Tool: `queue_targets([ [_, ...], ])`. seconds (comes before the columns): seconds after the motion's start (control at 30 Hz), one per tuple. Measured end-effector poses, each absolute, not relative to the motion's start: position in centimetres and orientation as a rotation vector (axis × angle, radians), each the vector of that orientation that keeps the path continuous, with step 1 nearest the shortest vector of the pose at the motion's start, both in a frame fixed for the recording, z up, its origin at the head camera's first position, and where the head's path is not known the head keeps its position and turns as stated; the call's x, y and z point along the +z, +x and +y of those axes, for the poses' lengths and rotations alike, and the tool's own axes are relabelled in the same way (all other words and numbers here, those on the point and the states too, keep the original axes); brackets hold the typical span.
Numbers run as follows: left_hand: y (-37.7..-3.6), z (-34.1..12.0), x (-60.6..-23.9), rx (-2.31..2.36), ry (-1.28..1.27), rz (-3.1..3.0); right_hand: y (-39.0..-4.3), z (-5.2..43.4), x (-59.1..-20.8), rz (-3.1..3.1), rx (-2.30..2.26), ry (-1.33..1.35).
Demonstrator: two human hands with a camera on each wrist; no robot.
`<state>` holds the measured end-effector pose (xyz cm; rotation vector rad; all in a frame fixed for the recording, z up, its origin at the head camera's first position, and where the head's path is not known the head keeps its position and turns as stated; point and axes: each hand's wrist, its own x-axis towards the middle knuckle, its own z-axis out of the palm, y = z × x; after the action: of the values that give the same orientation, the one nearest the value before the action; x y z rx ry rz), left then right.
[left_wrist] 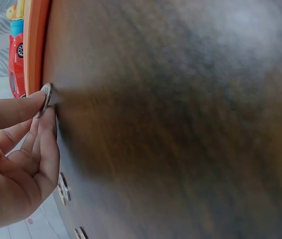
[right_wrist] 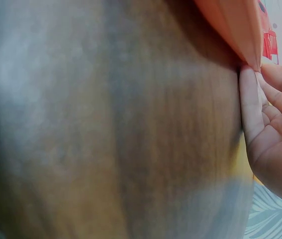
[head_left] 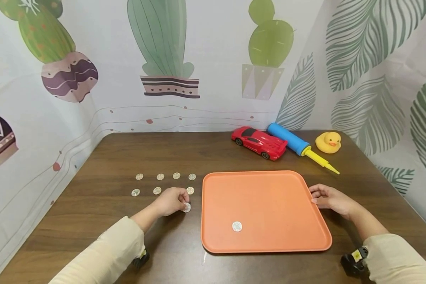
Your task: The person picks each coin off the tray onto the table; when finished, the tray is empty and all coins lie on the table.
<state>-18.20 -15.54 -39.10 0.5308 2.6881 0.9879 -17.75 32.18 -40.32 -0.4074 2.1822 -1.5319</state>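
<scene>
My left hand [head_left: 168, 203] pinches a silver coin [head_left: 187, 207] between thumb and fingertips, just left of the tray. In the left wrist view that coin [left_wrist: 46, 98] is tilted on its edge, close above the table. My right hand [head_left: 335, 200] grips the right rim of the orange tray [head_left: 262, 247]. Seen from the right wrist, the thumb lies on the rim [right_wrist: 240, 30] and a finger sits at its underside. A single coin [head_left: 237, 226] lies flat on the tray. Several more coins [head_left: 157, 191] lie in two rows on the table beyond the left hand.
Behind the tray, a red toy car [head_left: 259, 143], a blue and yellow toy pump [head_left: 289, 139] and a yellow rubber duck [head_left: 328, 142] stand along the back of the brown table [head_left: 170, 150]. A patterned cloth [head_left: 216, 59] hangs behind the table.
</scene>
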Motion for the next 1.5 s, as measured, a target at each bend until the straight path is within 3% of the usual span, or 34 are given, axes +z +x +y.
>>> queue_targets([
  [0.8,-18.0,-15.4,-39.1,0.866,0.605,2.747,-17.7,32.2,-40.2,2.176,-1.527,-0.378],
  [1.5,-17.0,-12.3,-36.7,1.204,0.684,2.551,-17.7,32.2,-40.3,2.210,-1.516,-0.386],
])
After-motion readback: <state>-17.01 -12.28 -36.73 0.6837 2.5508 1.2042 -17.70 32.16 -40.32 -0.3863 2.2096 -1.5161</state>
